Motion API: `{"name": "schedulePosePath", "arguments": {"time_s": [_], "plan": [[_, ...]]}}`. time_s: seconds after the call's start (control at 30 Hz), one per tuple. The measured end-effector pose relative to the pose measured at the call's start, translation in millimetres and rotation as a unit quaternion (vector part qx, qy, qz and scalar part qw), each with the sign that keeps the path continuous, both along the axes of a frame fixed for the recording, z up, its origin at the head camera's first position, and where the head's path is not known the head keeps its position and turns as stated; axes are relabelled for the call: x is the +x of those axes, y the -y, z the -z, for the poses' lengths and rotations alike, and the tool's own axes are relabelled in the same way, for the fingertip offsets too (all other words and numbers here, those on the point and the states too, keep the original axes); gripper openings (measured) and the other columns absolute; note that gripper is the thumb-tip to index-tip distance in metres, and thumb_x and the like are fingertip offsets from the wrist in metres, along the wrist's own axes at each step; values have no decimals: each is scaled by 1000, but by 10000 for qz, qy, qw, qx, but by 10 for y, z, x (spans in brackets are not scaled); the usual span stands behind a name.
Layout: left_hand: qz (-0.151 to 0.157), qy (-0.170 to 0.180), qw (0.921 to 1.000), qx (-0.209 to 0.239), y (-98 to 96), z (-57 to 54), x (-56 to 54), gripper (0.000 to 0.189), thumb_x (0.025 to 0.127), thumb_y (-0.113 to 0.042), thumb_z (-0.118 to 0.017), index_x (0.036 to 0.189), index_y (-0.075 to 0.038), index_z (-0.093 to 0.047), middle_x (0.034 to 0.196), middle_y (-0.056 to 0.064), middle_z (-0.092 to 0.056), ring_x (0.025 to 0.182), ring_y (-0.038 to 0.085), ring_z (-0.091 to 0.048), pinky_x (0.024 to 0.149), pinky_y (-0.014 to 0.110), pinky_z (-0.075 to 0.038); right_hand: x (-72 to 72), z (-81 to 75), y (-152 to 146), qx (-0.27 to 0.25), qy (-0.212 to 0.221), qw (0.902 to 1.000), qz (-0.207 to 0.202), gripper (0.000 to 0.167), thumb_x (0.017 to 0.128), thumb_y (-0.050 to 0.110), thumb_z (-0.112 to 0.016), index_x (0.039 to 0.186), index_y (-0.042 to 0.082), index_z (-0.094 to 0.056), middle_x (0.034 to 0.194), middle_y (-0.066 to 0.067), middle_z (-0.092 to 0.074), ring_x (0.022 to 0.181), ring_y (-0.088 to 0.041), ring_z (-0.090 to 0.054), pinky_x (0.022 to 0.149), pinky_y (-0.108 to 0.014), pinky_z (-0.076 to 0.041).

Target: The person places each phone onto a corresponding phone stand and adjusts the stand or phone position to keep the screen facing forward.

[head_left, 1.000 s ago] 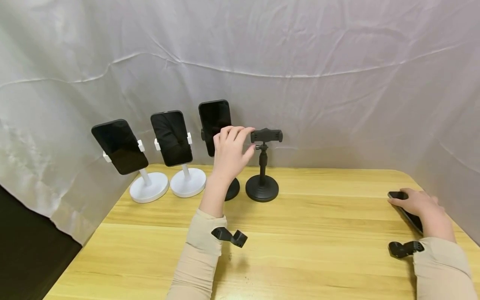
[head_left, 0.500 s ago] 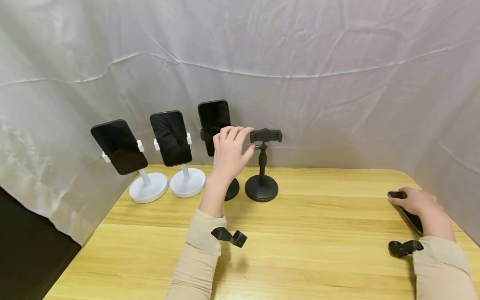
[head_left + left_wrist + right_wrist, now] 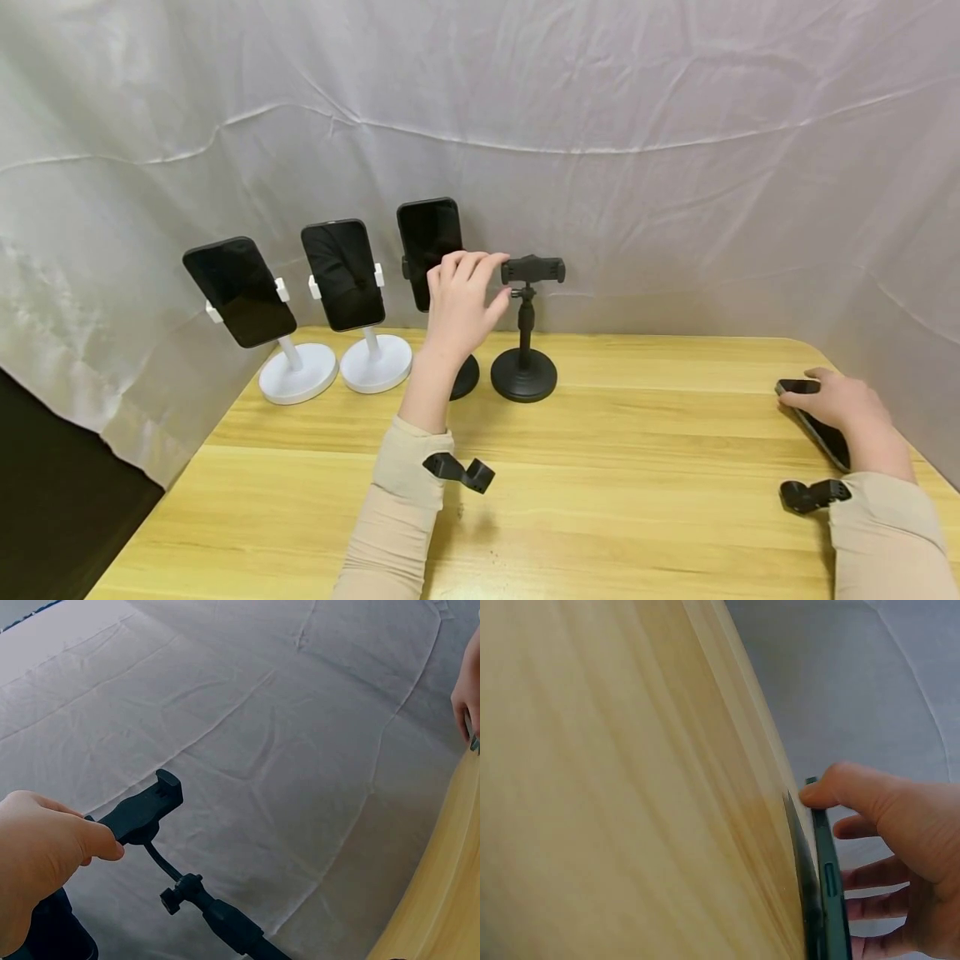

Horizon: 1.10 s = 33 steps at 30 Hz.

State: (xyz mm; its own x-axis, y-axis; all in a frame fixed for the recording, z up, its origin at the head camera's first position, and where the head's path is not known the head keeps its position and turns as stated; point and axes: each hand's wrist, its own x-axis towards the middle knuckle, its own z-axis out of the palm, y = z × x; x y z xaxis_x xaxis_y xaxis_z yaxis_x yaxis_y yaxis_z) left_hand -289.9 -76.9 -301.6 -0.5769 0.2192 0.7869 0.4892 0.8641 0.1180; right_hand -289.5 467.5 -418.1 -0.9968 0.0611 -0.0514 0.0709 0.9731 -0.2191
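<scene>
My left hand pinches the left end of the clamp on a black phone stand. This clamp stands level and holds no phone. At the far right, my right hand grips a dark smartphone by its long sides. The thumb lies on one side, the fingers on the other. In the right wrist view, the phone's edge shows above a dark shadow or reflection on the wood; I cannot tell whether it is fully off the table.
Left of my left hand, phones sit in two white stands. Another phone is in a black stand, partly hidden by my hand. A grey curtain hangs behind the wooden table.
My right hand has shifted very slightly to the right with the phone, and its fingers have spread a little. The left hand keeps its place on the clamp.
</scene>
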Motion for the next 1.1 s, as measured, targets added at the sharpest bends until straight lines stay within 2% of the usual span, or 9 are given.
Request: {"name": "schedulePosePath", "arguments": {"time_s": [0.2, 0.47, 0.63, 0.77, 1.1], "plan": [[12, 2, 10000, 20, 4, 0, 2, 39, 91, -28, -66, 129, -21, -60, 121, 3, -62, 116, 24, -44, 96, 46, -32, 4, -35, 21, 24, -353, 9993, 123, 89, 88, 62, -54, 138, -9, -36, 127, -48, -38, 103, -66, -42, 78, -68, -41], [66, -21, 10000, 69, 12, 16, -12, 40, 90, -28, -67, 129, -21, -60, 121, 1, -61, 117, 23, -44, 96, 46, -32, 49, -76, 70, -252, -712, 9966, 339, 95, 87, 63, -55, 149, -4, -25, 122, -50, -28, 102, -67, -33, 69, -68, -38], [80, -4, 9999, 76, 10, 8, -8, 40, 90, -28, -67, 129, -21, -60, 121, 2, -61, 117, 24, -44, 96, 46, -32, 85, -111, 134, -347, -962, 9930, 589, 92, 87, 60, -57, 149, -1, -25, 122, -49, -26, 99, -67, -33, 63, -64, -37], [75, 47, 9999, 66, 10, 8, -2, 40, 91, -28, -66, 129, -21, -60, 122, 1, -61, 117, 24, -44, 96, 46, -32, 109, -133, 189, -388, -1062, 9901, 837, 90, 87, 59, -56, 148, 0, -27, 123, -48, -25, 101, -67, -32, 65, -65, -37], [71, 72, 9999, 83, 4, -1, 18, 39, 91, -28, -66, 129, -21, -60, 122, 2, -61, 117, 24, -44, 96, 47, -32, 112, -187, 234, -349, -1170, 9876, 989, 90, 87, 62, -54, 148, 1, -27, 125, -51, -23, 106, -68, -29, 71, -70, -36]]}}
